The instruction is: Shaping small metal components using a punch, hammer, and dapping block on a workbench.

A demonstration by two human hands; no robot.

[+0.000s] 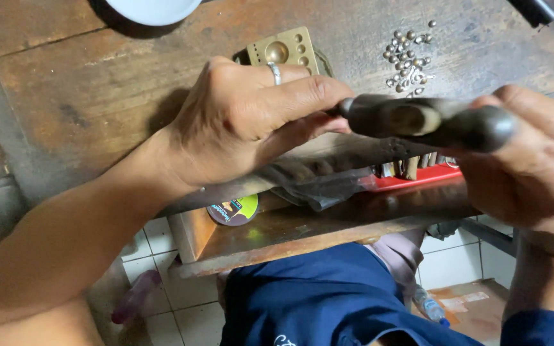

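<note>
Gripping a pair of dark, worn tool handles [431, 122] across the middle right of the frame, the right hand [533, 173] wraps its fingers around the rounded ends, while the left hand [251, 122], with a pale ring [275, 72] on one finger, pinches its fingertips together at the near tip of those handles; whatever small piece sits between the fingertips is hidden, so I cannot tell what is pinched there. By my reading the step in hand is fine holding or adjusting at the tool's tip, and the next move calls for a steady squeeze from the right hand with the left keeping its narrow pinch aligned, since a slip would drop anything small onto the floor below. Behind the left hand, at upper centre, a brass-coloured block [285, 50] with round hollows of different widths lies on the counter [97, 83], whose wood is dark, scratched and stained. At upper right a loose cluster of small silvery domed beads [408, 61] is scattered on the same surface, well apart from both hands. Below the hands a wooden drawer shelf [328, 227] juts out, carrying a red tray [418, 176] with metal tools, a crumpled clear plastic bag [315, 182] and a round tin [232, 210] with a yellow-green lid. White floor tiles [168, 301] and blue clothing [328, 301] fill the lower frame
</note>
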